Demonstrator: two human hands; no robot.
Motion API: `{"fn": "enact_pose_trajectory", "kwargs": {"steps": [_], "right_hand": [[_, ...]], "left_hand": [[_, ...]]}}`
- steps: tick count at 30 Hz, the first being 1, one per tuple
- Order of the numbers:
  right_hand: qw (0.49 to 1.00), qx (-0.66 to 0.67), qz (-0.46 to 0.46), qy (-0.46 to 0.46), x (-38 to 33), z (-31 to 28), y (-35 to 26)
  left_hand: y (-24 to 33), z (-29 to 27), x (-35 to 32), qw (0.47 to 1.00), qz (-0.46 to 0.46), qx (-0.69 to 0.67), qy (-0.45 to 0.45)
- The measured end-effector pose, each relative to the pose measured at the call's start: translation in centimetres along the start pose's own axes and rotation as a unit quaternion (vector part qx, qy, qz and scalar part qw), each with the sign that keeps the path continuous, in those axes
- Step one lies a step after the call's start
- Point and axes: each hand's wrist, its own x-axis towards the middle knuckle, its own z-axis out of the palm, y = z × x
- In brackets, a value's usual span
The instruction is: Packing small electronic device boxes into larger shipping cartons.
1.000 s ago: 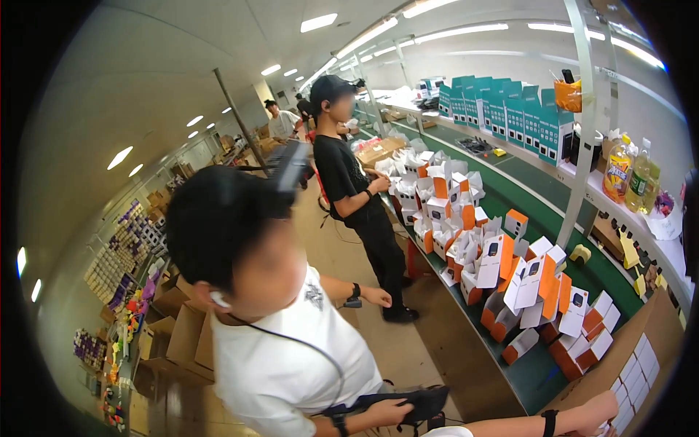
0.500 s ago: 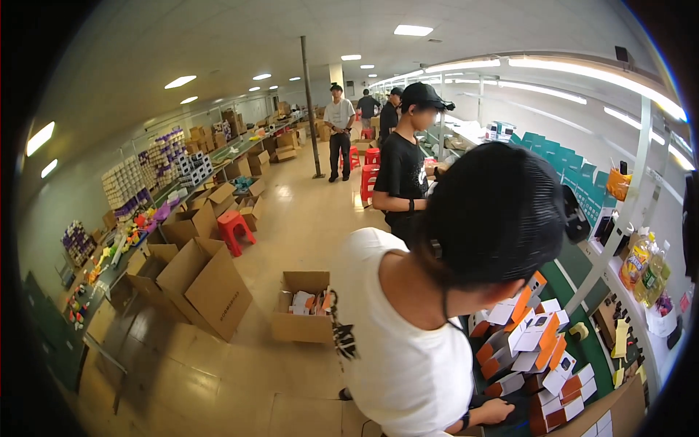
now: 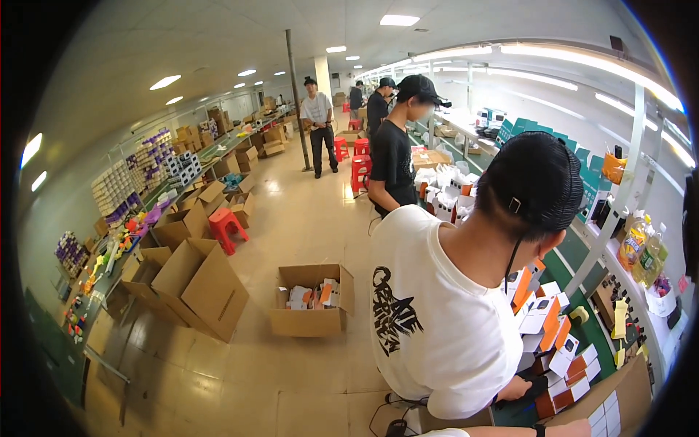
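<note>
At the lower edge a bare arm with a black wristband reaches right, and I take its hand to be my left hand [image 3: 571,429]. It lies beside an open carton [image 3: 622,390] holding small white boxes [image 3: 604,415]. Its fingers are cut off by the picture's edge. My right hand is out of the picture. Just beyond, a co-worker in a white shirt [image 3: 444,306] and black cap leans over the bench, a hand [image 3: 515,387] next to a dark object. Many white and orange boxes [image 3: 542,317], some with flaps up, pile up before that person.
An open carton [image 3: 309,322] with orange and white boxes sits on the floor. Bigger cartons [image 3: 204,291] and red stools [image 3: 228,229] stand left. Further people [image 3: 397,146] work along the bench. A shelf at right carries bottles [image 3: 641,251]; a pole [image 3: 297,102] rises mid-aisle.
The view has shifted, and the co-worker in white now sits lower and further right. The banded arm has come in at the lower edge. The far person in white has come nearer.
</note>
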Motion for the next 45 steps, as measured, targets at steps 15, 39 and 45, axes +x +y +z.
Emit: {"fn": "enact_pose_trajectory", "kwargs": {"steps": [15,39,45], "right_hand": [[0.993,0.042,-0.101,0.055,-3.6,-9.1,0.3],[0.977,0.097,-0.116,0.149,12.1,-27.4,-19.9],[0.996,0.005,-0.034,-0.083,21.3,-21.4,-23.5]], "left_hand": [[2.5,2.7,-1.7,0.993,-0.066,0.051,0.084],[-5.6,-7.2,-19.0,0.937,-0.345,0.019,0.046],[-4.8,-6.8,-19.9,0.909,-0.375,-0.167,0.071]]}}
